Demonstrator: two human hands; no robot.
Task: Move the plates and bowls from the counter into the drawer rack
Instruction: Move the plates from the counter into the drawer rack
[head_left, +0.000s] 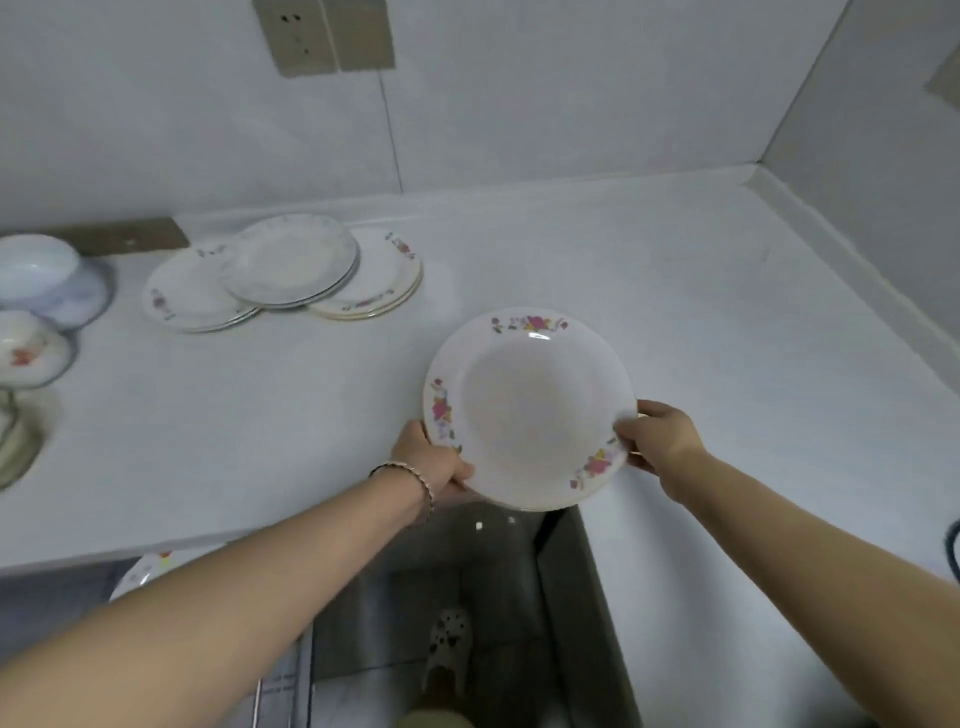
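Floral plate (530, 410) held between both hands at the front edge of the counter (675, 291), partly overhanging it. Left hand (434, 460) grips the plate's lower-left rim, thumb on top, fingers underneath; bracelet (415, 480) on that wrist. Right hand (657, 439) pinches the lower-right rim, fingers closed on it. Plate sits level, face up. Farther back-left on the counter: overlapping stacks of plates (285, 273), apart from the held plate. Bowls (36, 301) at the counter's far left edge. Below the counter front, under the left forearm, another floral plate's rim (148, 566) shows; what it stands in is unclear.
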